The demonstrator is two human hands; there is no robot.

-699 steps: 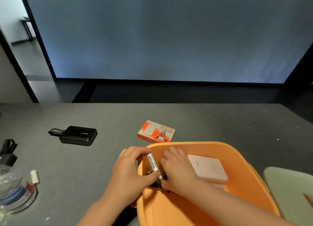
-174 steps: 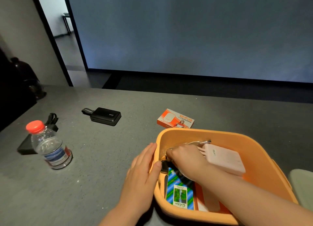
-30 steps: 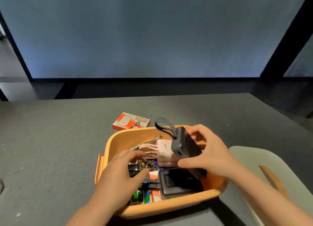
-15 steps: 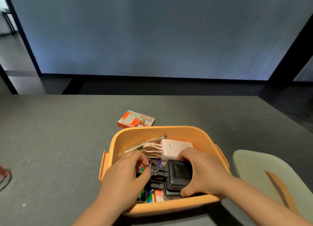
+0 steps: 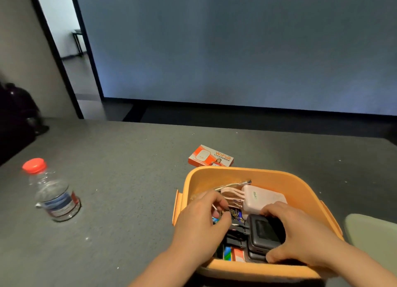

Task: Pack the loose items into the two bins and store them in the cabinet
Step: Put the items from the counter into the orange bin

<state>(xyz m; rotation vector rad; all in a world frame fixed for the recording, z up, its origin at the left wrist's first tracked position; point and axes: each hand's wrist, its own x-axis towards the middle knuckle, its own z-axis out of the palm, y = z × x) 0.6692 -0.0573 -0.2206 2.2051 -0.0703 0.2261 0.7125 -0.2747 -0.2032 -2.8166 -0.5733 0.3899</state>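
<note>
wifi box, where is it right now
In the head view the WiFi box lies flat on the grey table, just beyond the far rim of the orange bin, well right of the water bottle.

Left hand [image 5: 198, 228] curled, fingertips pinched; right hand [image 5: 300, 237] cupped, palm down

green bin [image 5: 373, 233] cut off at right, bottle [image 5: 53, 197] blurred
</note>
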